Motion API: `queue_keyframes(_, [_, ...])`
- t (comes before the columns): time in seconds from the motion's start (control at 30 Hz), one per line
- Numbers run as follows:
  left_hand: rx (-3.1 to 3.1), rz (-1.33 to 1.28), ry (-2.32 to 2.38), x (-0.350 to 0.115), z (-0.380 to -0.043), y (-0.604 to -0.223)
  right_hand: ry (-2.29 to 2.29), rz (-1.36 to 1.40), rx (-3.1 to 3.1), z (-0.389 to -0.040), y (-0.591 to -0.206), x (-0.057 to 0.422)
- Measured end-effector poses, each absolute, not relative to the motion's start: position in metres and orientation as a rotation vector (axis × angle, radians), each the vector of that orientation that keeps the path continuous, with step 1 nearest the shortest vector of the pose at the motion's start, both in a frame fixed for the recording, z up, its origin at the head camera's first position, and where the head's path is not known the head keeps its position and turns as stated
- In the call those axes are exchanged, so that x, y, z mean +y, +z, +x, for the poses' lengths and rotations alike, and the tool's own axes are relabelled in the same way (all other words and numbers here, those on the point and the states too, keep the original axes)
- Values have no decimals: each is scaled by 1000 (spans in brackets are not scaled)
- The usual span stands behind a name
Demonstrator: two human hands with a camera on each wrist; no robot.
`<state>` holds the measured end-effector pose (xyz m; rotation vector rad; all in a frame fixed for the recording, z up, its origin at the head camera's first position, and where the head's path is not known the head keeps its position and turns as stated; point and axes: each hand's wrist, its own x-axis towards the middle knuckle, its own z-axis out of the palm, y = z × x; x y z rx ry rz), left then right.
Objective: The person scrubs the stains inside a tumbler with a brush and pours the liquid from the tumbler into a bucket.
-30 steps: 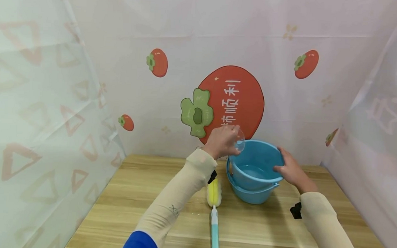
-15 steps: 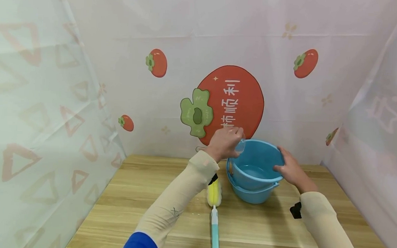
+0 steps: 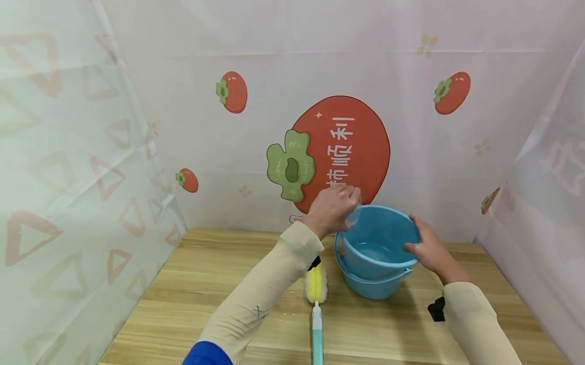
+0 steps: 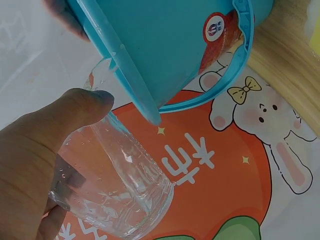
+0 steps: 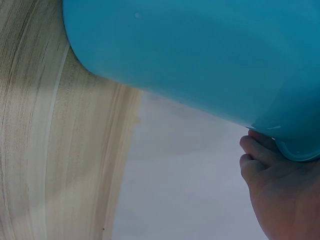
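Note:
My left hand (image 3: 333, 209) grips a clear drinking glass (image 4: 120, 180), which is tipped sideways with its mouth at the left rim of a blue bucket (image 3: 377, 272). Droplets cling to the glass in the left wrist view, where the thumb lies along its side near the mouth. The right hand (image 3: 429, 248) holds the bucket's right rim, thumb inside and fingers outside. The bucket stands on the table, a little shallow liquid visible at its bottom. Its handle (image 3: 373, 283) hangs down at the front.
A brush with a yellow and white head (image 3: 315, 287) and teal handle (image 3: 317, 347) lies on the wooden table (image 3: 209, 293), left of the bucket. Small wet spots show beside it. A printed curtain (image 3: 259, 45) hangs behind and on both sides.
The left hand has rolled and shifted slightly right, tipping the glass further, so less of its mouth shows in the head view. The right hand and bucket stay still.

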<state>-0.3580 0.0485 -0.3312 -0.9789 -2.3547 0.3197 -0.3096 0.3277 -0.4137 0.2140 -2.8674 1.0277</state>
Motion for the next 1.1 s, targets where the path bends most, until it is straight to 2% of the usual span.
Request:
queue_keyframes(0.73, [-2144, -1054, 438, 55, -352, -323, 1041, 197, -2866, -311, -412, 328])
queue_keyframes(1.1, [-1970, -1086, 660, 57, -347, -337, 1043, 219, -2855, -311, -417, 330])
